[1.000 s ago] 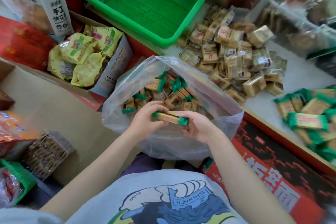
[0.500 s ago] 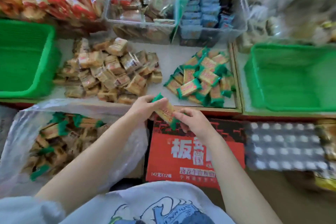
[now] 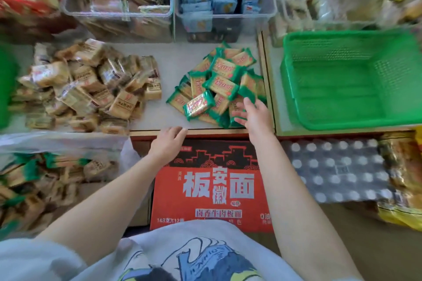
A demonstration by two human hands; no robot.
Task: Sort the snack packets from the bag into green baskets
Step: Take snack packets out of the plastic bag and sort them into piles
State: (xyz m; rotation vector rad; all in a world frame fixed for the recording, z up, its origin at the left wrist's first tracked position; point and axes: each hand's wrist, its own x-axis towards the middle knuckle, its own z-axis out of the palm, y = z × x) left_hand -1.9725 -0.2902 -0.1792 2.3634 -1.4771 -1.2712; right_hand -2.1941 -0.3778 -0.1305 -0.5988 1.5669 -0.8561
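The right hand (image 3: 253, 114) is spread over the pile of green-edged snack packets (image 3: 219, 84) — nothing is held; the left hand (image 3: 167, 143) is loosely open — empty.

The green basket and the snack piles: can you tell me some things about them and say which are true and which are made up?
1. The green basket on the right has snacks in it. False: no packets show inside it.
2. The green-edged packets lie in a pile on the counter. True.
3. The left hand holds a packet. False: it holds nothing, fingers relaxed near the counter edge.
4. The right hand is at the edge of the green-edged pile. True.
5. The tan packets are piled to the right of the green-edged ones. False: they are to the left.
6. The plastic bag has packets inside. True.
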